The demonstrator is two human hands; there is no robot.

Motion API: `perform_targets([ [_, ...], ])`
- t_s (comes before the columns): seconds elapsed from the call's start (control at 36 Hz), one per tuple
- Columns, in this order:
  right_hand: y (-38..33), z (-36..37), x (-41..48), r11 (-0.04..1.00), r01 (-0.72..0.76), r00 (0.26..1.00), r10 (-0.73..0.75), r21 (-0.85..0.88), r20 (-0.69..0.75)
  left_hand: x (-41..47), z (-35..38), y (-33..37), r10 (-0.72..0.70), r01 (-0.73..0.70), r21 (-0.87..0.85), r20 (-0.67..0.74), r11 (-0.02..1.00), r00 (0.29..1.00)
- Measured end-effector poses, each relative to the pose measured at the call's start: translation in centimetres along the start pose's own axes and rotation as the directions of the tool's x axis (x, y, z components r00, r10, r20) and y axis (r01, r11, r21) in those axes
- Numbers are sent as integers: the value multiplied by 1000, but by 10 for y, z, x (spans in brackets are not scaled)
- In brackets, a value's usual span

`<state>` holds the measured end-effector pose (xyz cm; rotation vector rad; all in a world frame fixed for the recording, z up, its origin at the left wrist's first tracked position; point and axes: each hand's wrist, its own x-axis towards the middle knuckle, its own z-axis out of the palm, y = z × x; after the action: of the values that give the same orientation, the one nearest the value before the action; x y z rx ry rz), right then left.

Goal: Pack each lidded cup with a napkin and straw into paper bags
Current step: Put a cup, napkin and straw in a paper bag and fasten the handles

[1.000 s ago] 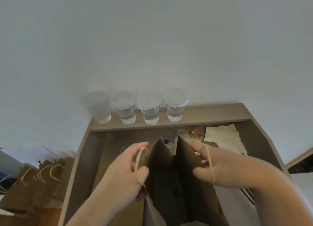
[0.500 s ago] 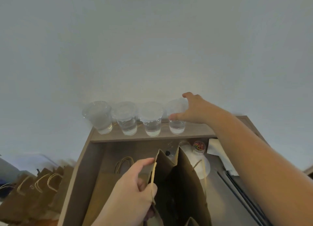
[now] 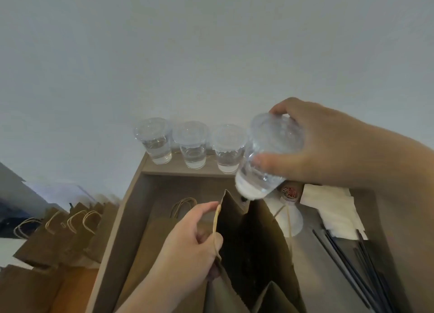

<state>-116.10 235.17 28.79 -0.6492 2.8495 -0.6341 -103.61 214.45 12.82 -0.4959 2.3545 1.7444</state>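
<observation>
The right hand [image 3: 328, 146] is gripping the cup [image 3: 265, 157] around its upper wall, thumb in front and fingers curled behind the lid. The cup is hanging just above the mouth of the bag [image 3: 249, 247], tilted. Its long axis is running from the lid at upper right to the base at lower left, and the base is pointing down at the opening. The left hand [image 3: 187, 244] is pinching the bag's left rim and handle. Three lidded cups [image 3: 191, 144] are standing upright on the shelf [image 3: 187, 170] behind.
</observation>
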Motion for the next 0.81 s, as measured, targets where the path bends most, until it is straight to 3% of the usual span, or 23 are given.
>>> perform_targets([
  [0.25, -18, 47, -62, 938, 178, 964, -106, -297, 242, 1, -4, -3, 31, -31, 52, 4, 998, 1000],
  [0.42, -22, 78, -67, 729, 272, 956, -130, -628, 263, -5, -3, -9, 19, -20, 33, 34, 999, 999],
  [0.53, -25, 88, -64, 701, 335, 927, -126, -630, 352, -9, -4, -11, 28, -29, 7, 46, 1000, 999],
  [0.64, -23, 113, -53, 759, 346, 895, -92, -551, 436, -17, -5, -8, 52, -50, -29, 87, 998, 995],
  [0.81, -19, 169, -26, 745, 319, 816, 98, -586, 569, -25, -2, -8, 109, -108, -13, 86, 994, 990],
])
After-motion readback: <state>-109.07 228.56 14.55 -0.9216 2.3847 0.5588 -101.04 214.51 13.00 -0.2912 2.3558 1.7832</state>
